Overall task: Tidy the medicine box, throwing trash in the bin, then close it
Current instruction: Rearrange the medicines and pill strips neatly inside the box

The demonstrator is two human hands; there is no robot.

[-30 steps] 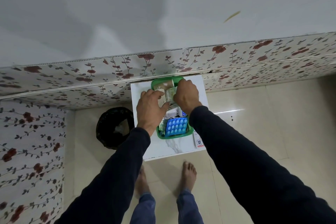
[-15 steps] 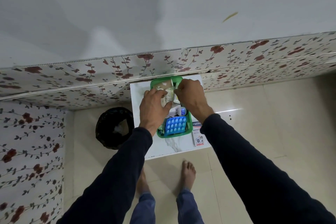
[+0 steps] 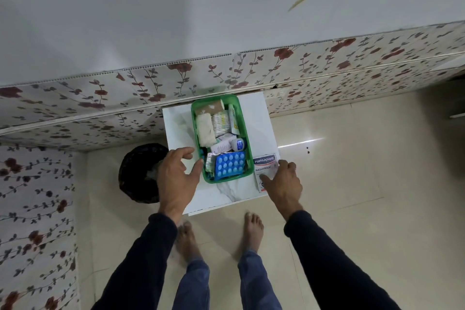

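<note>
Green medicine box (image 3: 242, 118) sits on the white table (image 3: 259, 118), sorted; you've pulled both hands out. Left hand (image 3: 176, 178) spread, empty, by its near corner; right hand (image 3: 283, 184) presses the plaster packet (image 3: 264, 167) outside — pack that next.

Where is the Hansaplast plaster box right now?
In the head view, the Hansaplast box lies flat on the white table, just right of the green basket, with the right hand touching its near end.
</note>
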